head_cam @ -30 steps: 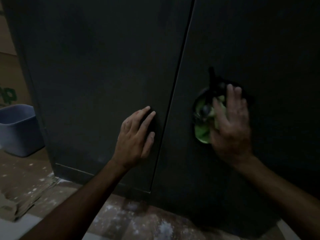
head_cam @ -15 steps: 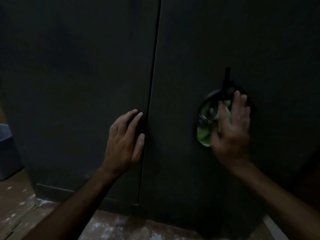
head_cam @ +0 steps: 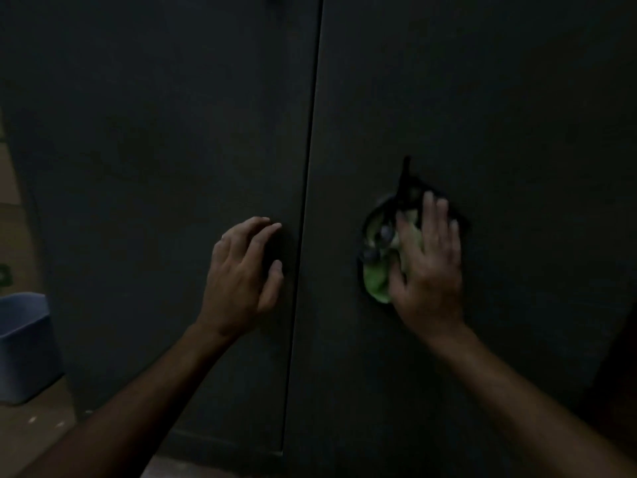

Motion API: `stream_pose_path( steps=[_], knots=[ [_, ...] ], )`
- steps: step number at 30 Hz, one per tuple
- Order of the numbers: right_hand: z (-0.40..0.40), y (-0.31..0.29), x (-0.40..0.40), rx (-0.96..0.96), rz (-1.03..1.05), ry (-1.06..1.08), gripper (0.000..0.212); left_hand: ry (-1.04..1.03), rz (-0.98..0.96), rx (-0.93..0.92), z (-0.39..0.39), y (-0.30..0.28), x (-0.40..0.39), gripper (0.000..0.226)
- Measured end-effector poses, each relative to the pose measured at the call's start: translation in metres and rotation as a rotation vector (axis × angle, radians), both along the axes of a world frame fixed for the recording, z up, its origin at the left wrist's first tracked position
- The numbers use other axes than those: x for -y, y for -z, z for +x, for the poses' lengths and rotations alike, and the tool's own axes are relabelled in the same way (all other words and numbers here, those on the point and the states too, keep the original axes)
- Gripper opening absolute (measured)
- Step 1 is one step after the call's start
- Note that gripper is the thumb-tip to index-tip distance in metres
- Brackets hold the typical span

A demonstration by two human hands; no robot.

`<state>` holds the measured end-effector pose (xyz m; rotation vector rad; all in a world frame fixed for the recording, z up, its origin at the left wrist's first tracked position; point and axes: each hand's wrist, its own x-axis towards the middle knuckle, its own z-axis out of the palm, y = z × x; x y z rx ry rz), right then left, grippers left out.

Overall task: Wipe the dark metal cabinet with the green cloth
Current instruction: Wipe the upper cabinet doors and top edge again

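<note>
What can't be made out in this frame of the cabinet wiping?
- Green cloth: mostly hidden under the right hand, head view.
- Round handle recess on the dark metal cabinet: too dim for detail.
- Blue plastic bin: cut by left edge.
- Cabinet top: beyond frame.

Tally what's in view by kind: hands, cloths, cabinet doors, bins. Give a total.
Hands: 2, the left hand and the right hand
Green cloth: 1
Cabinet doors: 2, left door and right door
Blue bin: 1
Total: 6
</note>
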<state>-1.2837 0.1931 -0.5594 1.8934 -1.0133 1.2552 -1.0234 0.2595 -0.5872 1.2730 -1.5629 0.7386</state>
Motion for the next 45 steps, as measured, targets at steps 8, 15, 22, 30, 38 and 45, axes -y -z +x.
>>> stream_pose_path(
  steps=[8,15,22,30,38,45],
  knots=[
    [0.158,-0.058,-0.011,-0.489,-0.138,-0.159,0.05,-0.047,-0.152,-0.14,0.035,-0.043,-0.002,0.039],
    [0.04,-0.067,0.009,-0.447,-0.156,-0.124,0.053,-0.104,-0.007,-0.151,0.059,-0.068,-0.009,0.071],
    [0.127,-0.173,-0.005,0.068,-0.164,-0.023,0.051,-0.135,0.085,-0.061,0.064,-0.076,-0.01,0.085],
    [0.055,-0.098,0.004,-0.68,-0.206,-0.085,0.054,-0.133,0.15,0.007,0.073,-0.091,-0.019,0.102],
    [0.12,-0.211,-0.007,-0.092,-0.205,-0.045,0.048,-0.165,0.004,-0.121,0.07,-0.134,-0.02,0.055],
    [0.039,-0.164,0.003,-0.655,-0.222,-0.063,0.047,0.027,-0.045,-0.142,0.068,-0.187,-0.026,0.037]
  ],
)
